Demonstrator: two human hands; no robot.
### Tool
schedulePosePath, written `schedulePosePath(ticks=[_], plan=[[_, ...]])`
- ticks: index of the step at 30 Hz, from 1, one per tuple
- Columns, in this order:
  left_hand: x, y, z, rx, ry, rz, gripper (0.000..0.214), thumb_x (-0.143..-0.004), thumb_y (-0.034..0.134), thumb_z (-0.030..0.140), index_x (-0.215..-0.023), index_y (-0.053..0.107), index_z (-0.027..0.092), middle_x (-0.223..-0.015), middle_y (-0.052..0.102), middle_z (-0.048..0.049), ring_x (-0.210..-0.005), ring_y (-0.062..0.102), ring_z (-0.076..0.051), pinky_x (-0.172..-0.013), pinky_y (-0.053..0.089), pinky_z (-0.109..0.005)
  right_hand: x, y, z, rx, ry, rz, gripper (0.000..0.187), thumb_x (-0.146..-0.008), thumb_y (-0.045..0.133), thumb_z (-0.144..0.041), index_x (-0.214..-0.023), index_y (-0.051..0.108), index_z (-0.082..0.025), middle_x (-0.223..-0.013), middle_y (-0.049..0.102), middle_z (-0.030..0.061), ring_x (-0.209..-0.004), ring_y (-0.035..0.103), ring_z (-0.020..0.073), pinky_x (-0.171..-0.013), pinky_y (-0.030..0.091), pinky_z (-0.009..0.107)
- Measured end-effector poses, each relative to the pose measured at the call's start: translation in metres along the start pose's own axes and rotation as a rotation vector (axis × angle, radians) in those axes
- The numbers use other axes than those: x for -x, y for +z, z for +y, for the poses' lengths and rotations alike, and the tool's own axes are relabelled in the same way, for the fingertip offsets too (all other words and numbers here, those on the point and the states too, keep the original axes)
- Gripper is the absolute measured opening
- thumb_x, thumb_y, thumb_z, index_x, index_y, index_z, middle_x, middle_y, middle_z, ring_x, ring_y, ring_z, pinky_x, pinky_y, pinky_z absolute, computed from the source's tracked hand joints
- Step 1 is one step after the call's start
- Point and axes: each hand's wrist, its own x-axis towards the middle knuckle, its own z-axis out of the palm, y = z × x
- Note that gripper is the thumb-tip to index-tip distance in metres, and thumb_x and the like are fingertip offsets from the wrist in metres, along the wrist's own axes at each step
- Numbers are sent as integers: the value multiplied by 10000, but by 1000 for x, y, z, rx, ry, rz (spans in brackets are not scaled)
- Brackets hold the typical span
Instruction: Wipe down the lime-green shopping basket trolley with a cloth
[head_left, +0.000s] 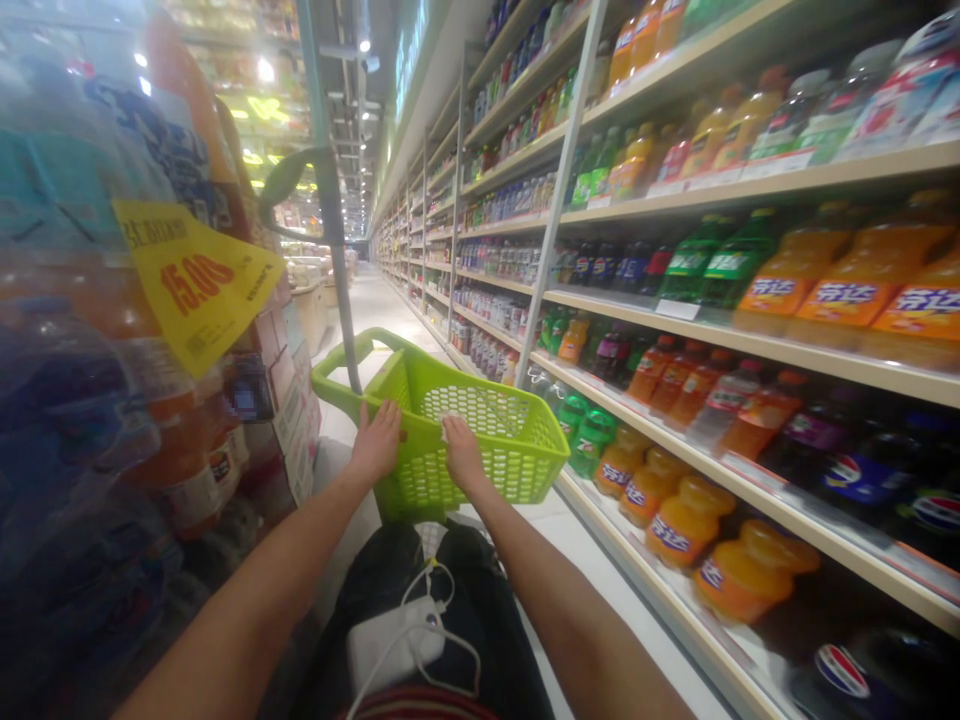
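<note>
A lime-green plastic shopping basket (495,440) stands in front of me in a supermarket aisle, tilted a little, with nothing visible inside. My left hand (375,440) grips its near rim at the left corner, fingers curled over the edge. My right hand (461,450) holds the same rim a little to the right, fingers wrapped over it. The basket's long green handle (337,370) sticks out to the left and back.
Shelves of orange soda bottles (675,520) and other drinks line the right side. Wrapped bottle packs with a yellow price sign (195,280) crowd the left. A grey pole (334,220) rises behind the basket. The white floor (375,300) runs ahead.
</note>
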Motion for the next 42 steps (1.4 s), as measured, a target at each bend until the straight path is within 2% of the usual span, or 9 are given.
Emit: schedulePosePath(ticks=[3,8,15,21,24,28,35,38,42], plan=[[-5,0,8,-17,-44,-30,568,-774,320,145,-1333,337,48,-1428,320,-149,-1344,211,-254,-1075,50,-581,3,3,1,11,-8,15,549,-715,357,42,-1239,488,-59,-1278,505,155,-1254,380,216,-1053,322,408],[-13,5,19,-14,-4,-102,614,-741,345,131,-1348,308,45,-1441,294,-148,-1345,207,-259,-1073,86,-575,4,9,1,7,-3,38,546,-718,340,41,-1235,490,-53,-1279,501,162,-1273,353,219,-1049,324,425],[-17,10,19,-37,7,-84,616,-747,331,122,-1359,297,61,-1440,297,-147,-1354,184,-256,-1079,35,-567,8,1,8,14,50,25,525,-747,345,31,-1242,489,-68,-1283,502,157,-1282,343,229,-1035,331,429],[-26,11,44,-53,108,-121,653,-729,365,137,-1373,267,87,-1471,229,-117,-1367,139,-250,-1075,54,-572,4,5,4,26,47,11,493,-791,353,3,-1266,464,-63,-1332,454,167,-1304,308,209,-1061,295,431],[-28,12,51,-47,122,-141,652,-727,357,129,-1371,265,83,-1460,257,-122,-1358,172,-244,-1074,50,-574,7,-1,12,52,40,-23,491,-804,367,-9,-1280,455,-90,-1358,430,141,-1316,290,201,-1071,281,414],[-31,9,57,-51,119,-107,624,-739,347,123,-1358,289,66,-1440,297,-143,-1349,203,-247,-1071,23,-578,15,-15,26,86,111,-28,499,-805,359,6,-1285,450,-97,-1357,433,134,-1317,289,202,-1063,290,409],[-34,11,83,-31,204,-160,632,-748,352,134,-1374,267,123,-1476,218,-102,-1366,148,-229,-1076,46,-569,17,-13,23,84,83,-22,485,-822,364,-29,-1293,445,-113,-1379,407,121,-1330,261,214,-1059,289,422],[-33,12,85,-30,207,-156,632,-742,337,115,-1371,271,108,-1473,229,-105,-1364,160,-230,-1073,46,-580,23,-22,38,99,108,-31,494,-817,353,-14,-1290,449,-120,-1379,409,113,-1326,268,223,-1053,291,426],[-35,11,90,-27,180,-127,612,-742,322,108,-1351,296,46,-1443,289,-143,-1346,208,-251,-1071,47,-587,35,-43,72,142,225,-12,510,-794,340,19,-1277,459,-98,-1370,414,140,-1325,267,239,-1039,296,453]])
